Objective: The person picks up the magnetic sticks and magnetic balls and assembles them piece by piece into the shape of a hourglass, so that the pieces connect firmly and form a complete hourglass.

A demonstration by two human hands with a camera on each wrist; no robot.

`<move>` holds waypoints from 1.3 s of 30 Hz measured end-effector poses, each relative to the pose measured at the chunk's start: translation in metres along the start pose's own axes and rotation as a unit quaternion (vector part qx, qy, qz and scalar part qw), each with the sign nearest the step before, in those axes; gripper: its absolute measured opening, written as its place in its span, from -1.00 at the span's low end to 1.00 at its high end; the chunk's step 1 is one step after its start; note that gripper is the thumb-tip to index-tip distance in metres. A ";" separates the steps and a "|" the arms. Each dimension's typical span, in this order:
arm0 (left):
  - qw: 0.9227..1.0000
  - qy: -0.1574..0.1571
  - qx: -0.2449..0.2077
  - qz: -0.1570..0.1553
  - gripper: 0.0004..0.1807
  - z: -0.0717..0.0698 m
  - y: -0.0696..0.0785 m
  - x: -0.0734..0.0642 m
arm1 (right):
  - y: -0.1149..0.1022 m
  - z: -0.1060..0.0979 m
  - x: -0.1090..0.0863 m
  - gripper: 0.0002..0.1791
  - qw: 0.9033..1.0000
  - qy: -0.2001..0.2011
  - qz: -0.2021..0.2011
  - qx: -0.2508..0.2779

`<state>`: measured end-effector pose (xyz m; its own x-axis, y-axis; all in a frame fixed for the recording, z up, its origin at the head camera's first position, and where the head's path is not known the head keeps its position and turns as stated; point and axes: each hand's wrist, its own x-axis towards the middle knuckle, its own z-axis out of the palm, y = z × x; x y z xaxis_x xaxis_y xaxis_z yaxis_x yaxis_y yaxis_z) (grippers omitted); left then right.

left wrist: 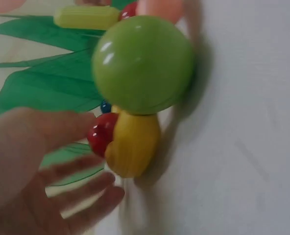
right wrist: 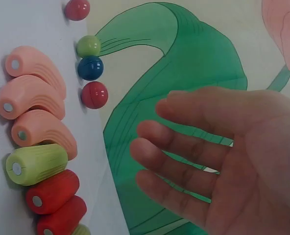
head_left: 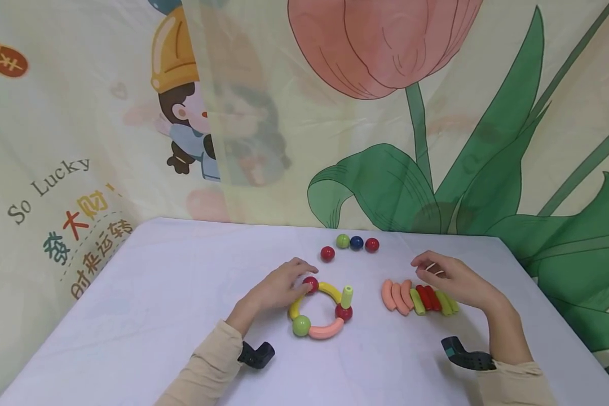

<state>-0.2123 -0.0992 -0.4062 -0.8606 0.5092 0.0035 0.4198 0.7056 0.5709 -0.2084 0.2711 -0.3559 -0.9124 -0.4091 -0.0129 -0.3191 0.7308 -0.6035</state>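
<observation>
A ring of magnetic toy pieces lies on the table: a yellow curved rod (head_left: 330,291), a pink curved rod (head_left: 327,329), a green ball (head_left: 301,325) and two red balls, with a light-green straight rod (head_left: 347,297) standing upright on one. My left hand (head_left: 283,283) is at the ring's far-left red ball (left wrist: 102,134); its thumb tip is against or just beside that ball, the fingers spread. My right hand (head_left: 449,274) hovers with loosely bent fingers, holding nothing, above a row of pink curved rods (head_left: 397,297), red rods (head_left: 428,298) and green rods.
Toward the table's (head_left: 182,270) back edge sit several loose balls: a red ball (head_left: 327,254), a green ball (head_left: 342,241), a blue ball (head_left: 356,243) and another red ball (head_left: 372,245). Behind them hangs a printed cloth (head_left: 264,203). Each wrist wears a black camera mount.
</observation>
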 end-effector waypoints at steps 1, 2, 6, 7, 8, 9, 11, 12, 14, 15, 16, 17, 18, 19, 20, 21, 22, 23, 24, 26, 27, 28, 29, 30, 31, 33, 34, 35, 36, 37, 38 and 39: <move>1.000 -0.009 0.009 0.022 -0.61 0.002 0.001 0.001 | 0.000 -0.001 -0.001 -0.64 1.000 -0.002 0.001 0.004; 0.999 -0.016 0.016 0.040 -0.63 0.003 0.001 0.001 | 0.000 -0.001 -0.001 -0.63 1.000 -0.005 0.002 0.006; 0.997 -0.027 0.040 0.058 -0.70 0.005 0.002 0.001 | -0.001 -0.003 -0.002 -0.62 1.000 -0.015 0.000 0.013; 0.997 -0.026 0.041 0.052 -0.72 0.004 0.002 0.001 | -0.001 -0.003 -0.002 -0.61 1.000 -0.017 0.000 0.012; 0.998 -0.024 0.039 0.044 -0.74 0.003 0.001 0.000 | -0.001 -0.004 -0.002 -0.61 1.000 -0.017 0.001 0.011; 0.998 -0.023 0.035 0.036 -0.78 0.002 0.000 0.000 | -0.001 -0.004 -0.002 -0.61 1.000 -0.018 0.002 0.010; 0.999 -0.024 0.027 0.021 -0.87 -0.001 0.000 -0.002 | 0.000 -0.005 -0.003 -0.60 1.000 -0.016 0.006 0.007; 0.999 -0.025 0.022 0.016 -0.92 -0.002 0.000 -0.002 | 0.002 -0.005 -0.003 -0.59 1.000 -0.016 0.009 0.006; 0.999 -0.028 0.013 0.014 -0.95 -0.003 0.000 -0.002 | 0.004 -0.006 -0.004 -0.59 1.000 -0.019 0.019 0.003; 0.999 -0.031 0.010 0.018 -0.95 -0.003 0.000 -0.002 | 0.006 -0.006 -0.004 -0.59 0.999 -0.022 0.025 0.004; 0.999 -0.035 0.010 0.026 -0.94 -0.002 0.001 -0.002 | 0.008 -0.006 -0.004 -0.59 0.999 -0.025 0.030 0.003; 0.998 -0.041 0.011 0.037 -0.91 -0.001 0.001 -0.002 | 0.010 -0.006 -0.005 -0.59 0.999 -0.028 0.035 0.004; 0.997 -0.049 0.013 0.052 -0.86 0.000 0.002 -0.001 | 0.012 -0.006 -0.005 -0.60 0.999 -0.030 0.040 0.003; 0.996 -0.056 0.017 0.067 -0.81 0.002 0.002 0.000 | 0.014 -0.006 -0.006 -0.60 0.998 -0.032 0.045 0.002; 0.994 -0.062 0.023 0.082 -0.77 0.005 0.002 0.001 | 0.016 -0.006 -0.006 -0.61 0.998 -0.033 0.049 0.001; 0.993 -0.064 0.031 0.096 -0.74 0.007 0.003 0.001 | 0.017 -0.006 -0.007 -0.62 0.998 -0.034 0.053 -0.001; 0.991 -0.064 0.041 0.106 -0.73 0.009 0.004 0.002 | 0.018 -0.006 -0.007 -0.62 0.998 -0.034 0.056 -0.003; 0.991 -0.062 0.048 0.112 -0.72 0.011 0.004 0.002 | 0.019 -0.006 -0.008 -0.62 0.997 -0.037 0.062 -0.003; 0.991 -0.057 0.054 0.111 -0.73 0.013 0.005 0.003 | 0.019 -0.006 -0.008 -0.62 0.997 -0.041 0.067 -0.003; 0.992 -0.045 0.060 0.100 -0.77 0.015 0.006 0.002 | 0.020 -0.005 -0.008 -0.61 0.996 -0.055 0.074 0.000; 0.993 -0.039 0.062 0.091 -0.79 0.015 0.007 0.002 | 0.020 -0.005 -0.008 -0.60 0.995 -0.061 0.079 0.003; 0.994 -0.034 0.064 0.083 -0.82 0.015 0.008 0.001 | 0.020 -0.005 -0.008 -0.60 0.994 -0.067 0.082 0.006; 0.995 -0.029 0.068 0.073 -0.84 0.015 0.008 0.001 | 0.020 -0.005 -0.008 -0.59 0.994 -0.071 0.086 0.009; 0.995 -0.024 0.070 0.063 -0.86 0.014 0.009 0.000 | 0.021 -0.005 -0.007 -0.59 0.993 -0.075 0.086 0.010; 0.996 -0.021 0.074 0.053 -0.87 0.013 0.010 0.000 | 0.021 -0.005 -0.008 -0.58 0.993 -0.077 0.085 0.011; 0.996 -0.014 0.083 0.034 -0.88 0.010 0.011 -0.001 | 0.022 -0.005 -0.008 -0.58 0.992 -0.077 0.095 0.012; 0.996 -0.012 0.086 0.024 -0.88 0.009 0.011 -0.001 | 0.023 -0.005 -0.008 -0.58 0.992 -0.078 0.097 0.012; 0.996 -0.010 0.089 0.014 -0.87 0.009 0.011 -0.001 | 0.024 -0.005 -0.009 -0.57 0.992 -0.078 0.101 0.013; 0.996 -0.009 0.089 0.004 -0.87 0.008 0.011 -0.001 | 0.026 -0.005 -0.009 -0.57 0.992 -0.079 0.102 0.014; 0.996 -0.010 0.090 -0.004 -0.86 0.008 0.010 -0.001 | 0.027 -0.006 -0.010 -0.56 0.991 -0.078 0.106 0.016; 0.996 -0.011 0.087 -0.012 -0.85 0.007 0.010 -0.001 | 0.027 -0.006 -0.011 -0.56 0.991 -0.077 0.110 0.017; 0.996 -0.013 0.083 -0.018 -0.85 0.007 0.010 -0.002 | 0.028 -0.006 -0.011 -0.56 0.991 -0.077 0.110 0.018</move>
<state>-0.2045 -0.0894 -0.4060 -0.8692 0.4931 -0.0363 0.4328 0.7944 0.4261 -0.2086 0.2993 -0.3683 -0.9083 -0.3217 -0.2675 -0.1040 0.7928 -0.6005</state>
